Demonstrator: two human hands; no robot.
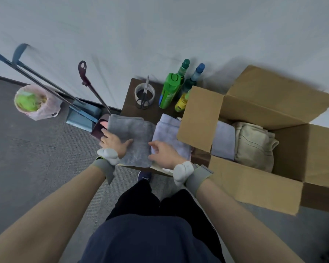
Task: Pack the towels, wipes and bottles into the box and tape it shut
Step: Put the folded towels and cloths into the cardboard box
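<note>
A folded grey towel (pixel 133 133) lies on a small dark table (pixel 129 109). My left hand (pixel 113 142) rests on its left edge with fingers spread. Beside it lies a pale lilac towel (pixel 167 131); my right hand (pixel 164 153) touches its near left corner, fingers loosely bent. An open cardboard box (pixel 254 179) stands to the right and holds a lilac towel (pixel 224 141) and a beige towel (pixel 254 145). Several bottles stand at the back of the table: a large green one (pixel 169 92), a green-capped one (pixel 184 68), a blue-capped one (pixel 197 74) and a small yellow one (pixel 181 101).
A roll of tape (pixel 144 94) with scissors (pixel 143 100) lying across it sits at the table's back left. Broom and mop handles (pixel 46 82) and a dustpan (pixel 84 114) lean on the wall to the left. A pink bin (pixel 34 101) stands on the carpet.
</note>
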